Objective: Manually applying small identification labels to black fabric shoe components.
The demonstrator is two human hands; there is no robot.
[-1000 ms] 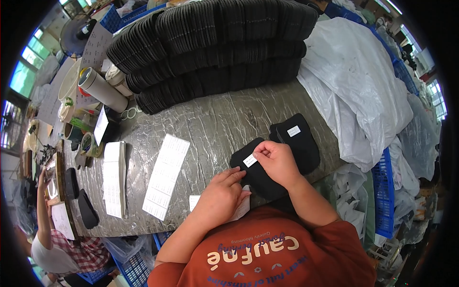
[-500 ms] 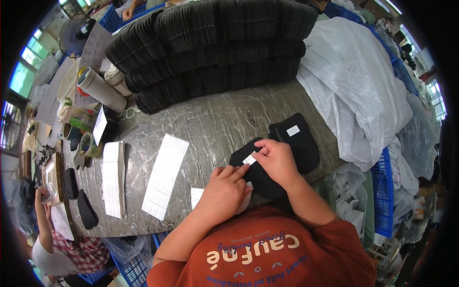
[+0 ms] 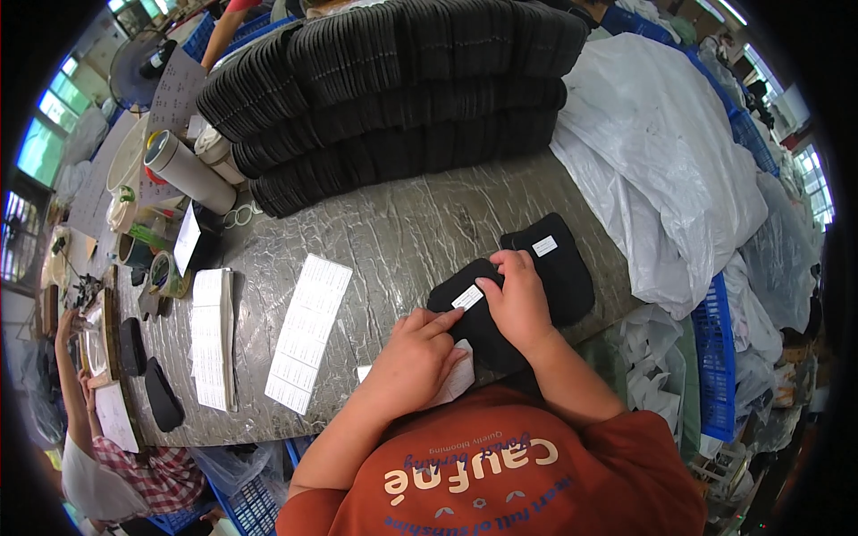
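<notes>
The left hand (image 3: 413, 357) had slid in from the near side over the last second, and its forefinger now pressed the small white label (image 3: 467, 297) flat onto the near black insole (image 3: 465, 322). Earlier that label had been held up, pinched between the fingertips. The right hand (image 3: 517, 299) had come down too, fingers curled over the insole's right edge and steadying it, its thumb beside the label. So the sticker looked stuck down rather than in the air.

Under the left palm lay a white backing sheet (image 3: 460, 380), partly hidden. Just to the right, a second black insole (image 3: 559, 268) already carried its own white rectangular label (image 3: 544, 246). Left on the grey tabletop (image 3: 402, 232) lay a long white label sheet (image 3: 308, 330) printed in rows, and beyond it a thicker stack of white sheets (image 3: 213, 338). At the far side stood rows of stacked black insoles (image 3: 393, 89); right of them, crumpled clear plastic bags (image 3: 661, 170).
</notes>
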